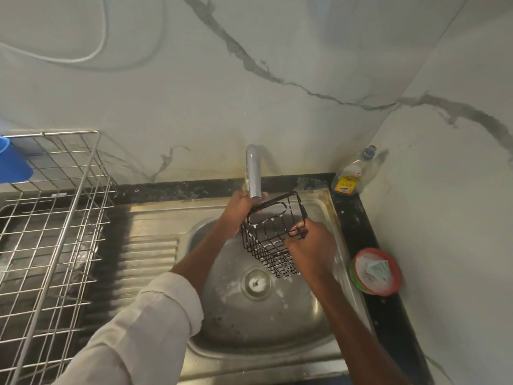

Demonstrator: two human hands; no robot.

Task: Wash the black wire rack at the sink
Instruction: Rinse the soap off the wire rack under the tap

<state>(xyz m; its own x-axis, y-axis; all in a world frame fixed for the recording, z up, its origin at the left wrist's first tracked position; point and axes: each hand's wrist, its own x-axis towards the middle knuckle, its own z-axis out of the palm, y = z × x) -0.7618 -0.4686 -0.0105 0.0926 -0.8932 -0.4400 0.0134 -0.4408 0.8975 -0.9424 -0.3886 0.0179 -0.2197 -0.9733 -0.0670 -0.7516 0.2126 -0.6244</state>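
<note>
white rolled sleeve [155, 323], bare right forearm [358, 326]

A black wire rack [273, 234] is flecked with white suds over a grey steel sink [155, 234]. White marble wall [277, 79] is veined grey; a sleeve [144, 329] is white.

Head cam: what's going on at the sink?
A person holds the black wire rack over the sink basin, just under the faucet. The left hand grips its far rim by the spout, the right hand its near side. Suds cling to the wires; running water isn't clearly visible.
</note>
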